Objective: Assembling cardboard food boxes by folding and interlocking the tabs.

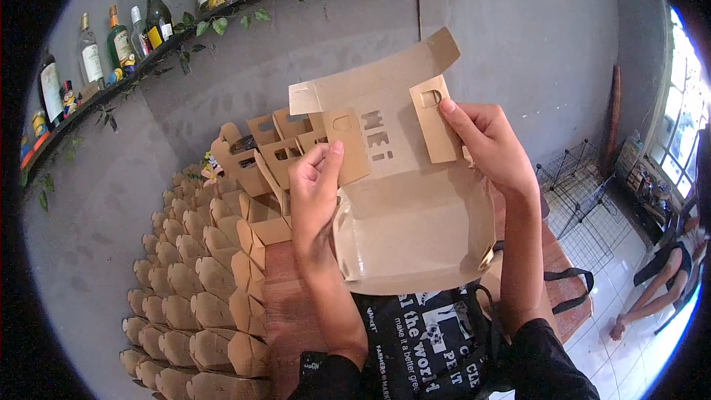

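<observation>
Up in front of me is a brown cardboard box [415, 233], partly folded, with its lid raised and letter-shaped cutouts in the lid panel. My left hand [317, 185] pinches the lid's left side flap, thumb on its face. On the other side, my right hand [492, 144] grips the right side flap, the thumb beside a slot cut in it. The long front flap of the lid stands out at the top, bent up at its right end. The tray part hangs open toward me, its low walls folded up.
Rows of folded brown cartons [178, 311] crowd the left of the wooden table [289, 311]; open cardboard carriers [266, 141] stand behind them. A black-strapped bag [574, 285] lies at the table's right. Bottles line a wall shelf [148, 55]. Another person [666, 267] is at the far right, near a wire rack [574, 192].
</observation>
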The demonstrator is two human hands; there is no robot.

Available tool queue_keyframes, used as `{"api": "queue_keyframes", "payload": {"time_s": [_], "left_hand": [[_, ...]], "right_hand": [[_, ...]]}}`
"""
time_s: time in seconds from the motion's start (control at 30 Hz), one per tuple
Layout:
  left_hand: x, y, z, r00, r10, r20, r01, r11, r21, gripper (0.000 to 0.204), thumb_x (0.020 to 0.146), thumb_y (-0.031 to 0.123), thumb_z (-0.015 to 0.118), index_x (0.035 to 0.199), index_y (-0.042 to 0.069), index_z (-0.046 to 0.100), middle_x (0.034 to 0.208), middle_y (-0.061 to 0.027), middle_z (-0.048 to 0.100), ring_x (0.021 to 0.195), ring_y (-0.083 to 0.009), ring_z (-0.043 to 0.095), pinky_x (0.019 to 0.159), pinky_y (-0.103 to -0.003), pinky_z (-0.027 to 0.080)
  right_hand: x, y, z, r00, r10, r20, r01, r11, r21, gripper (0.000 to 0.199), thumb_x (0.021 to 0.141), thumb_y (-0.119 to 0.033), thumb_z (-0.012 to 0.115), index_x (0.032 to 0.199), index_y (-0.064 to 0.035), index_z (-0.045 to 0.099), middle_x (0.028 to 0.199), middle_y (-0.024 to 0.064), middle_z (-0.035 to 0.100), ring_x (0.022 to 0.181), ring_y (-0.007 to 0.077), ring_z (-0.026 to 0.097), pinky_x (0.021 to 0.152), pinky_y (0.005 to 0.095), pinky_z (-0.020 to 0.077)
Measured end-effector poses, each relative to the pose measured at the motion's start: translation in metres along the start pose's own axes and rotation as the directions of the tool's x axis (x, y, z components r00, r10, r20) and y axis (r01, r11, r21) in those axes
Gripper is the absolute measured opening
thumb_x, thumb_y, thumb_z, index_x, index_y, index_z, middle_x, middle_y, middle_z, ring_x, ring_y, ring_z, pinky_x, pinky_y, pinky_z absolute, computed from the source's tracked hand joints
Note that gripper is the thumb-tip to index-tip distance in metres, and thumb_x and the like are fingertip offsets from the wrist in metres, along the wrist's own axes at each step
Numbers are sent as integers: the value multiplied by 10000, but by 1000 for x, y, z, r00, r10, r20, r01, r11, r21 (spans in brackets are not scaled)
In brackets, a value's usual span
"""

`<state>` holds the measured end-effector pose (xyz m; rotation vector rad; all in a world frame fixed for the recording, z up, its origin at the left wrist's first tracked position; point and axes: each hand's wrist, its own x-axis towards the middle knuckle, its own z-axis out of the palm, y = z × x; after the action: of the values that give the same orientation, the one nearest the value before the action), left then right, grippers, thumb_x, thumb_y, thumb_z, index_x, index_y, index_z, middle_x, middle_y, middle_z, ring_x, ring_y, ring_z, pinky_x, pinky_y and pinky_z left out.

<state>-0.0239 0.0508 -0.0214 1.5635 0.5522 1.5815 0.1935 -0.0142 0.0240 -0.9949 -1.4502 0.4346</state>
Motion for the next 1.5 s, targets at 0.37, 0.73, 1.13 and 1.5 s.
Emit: {"api": "queue_keyframes", "payload": {"time_s": [0.37, 0.73, 1.13, 1.5], "left_hand": [[-4, 8, 17, 996, 90, -17, -87, 989, 120, 298, 930, 190, 551, 1135, -25, 521, 1020, -79, 616, 918, -121, 563, 800, -270, 453], [2, -3, 2, 994, 98, -38, -104, 975, -199, 306, 930, 104, 478, 1232, 65, 449, 1167, -80, 539, 1041, -160, 528, 900, -322, 438], [1, 2, -20, 981, 80, 176, 37, 818, -575, 214, 910, 142, 416, 1082, 64, 517, 1039, -111, 578, 958, -234, 583, 795, -372, 516], [1, 5, -13, 966, 251, -65, -225, 935, 274, 331, 794, 0, 670, 1085, 52, 521, 1014, -27, 532, 940, -126, 540, 828, -279, 461]], "right_hand": [[3, 15, 6, 996, -82, -31, 70, 958, -278, 466, 927, -353, 530, 781, 85, 596, 529, 102, 477, 529, 125, 432, 495, 324, 389], [4, 6, 9, 974, -198, -109, 186, 976, -111, 206, 920, -140, 485, 1051, 17, 510, 744, 80, 571, 681, 136, 513, 629, 306, 437], [4, 3, -11, 982, -178, 56, 149, 929, 338, 224, 832, 70, 399, 855, 27, 618, 989, 124, 643, 922, 144, 599, 827, 266, 473], [-24, 1, -20, 939, -263, 222, 327, 482, -813, 244, 802, 11, 483, 996, -57, 616, 1090, 151, 583, 1145, 355, 494, 972, 414, 367]]}}
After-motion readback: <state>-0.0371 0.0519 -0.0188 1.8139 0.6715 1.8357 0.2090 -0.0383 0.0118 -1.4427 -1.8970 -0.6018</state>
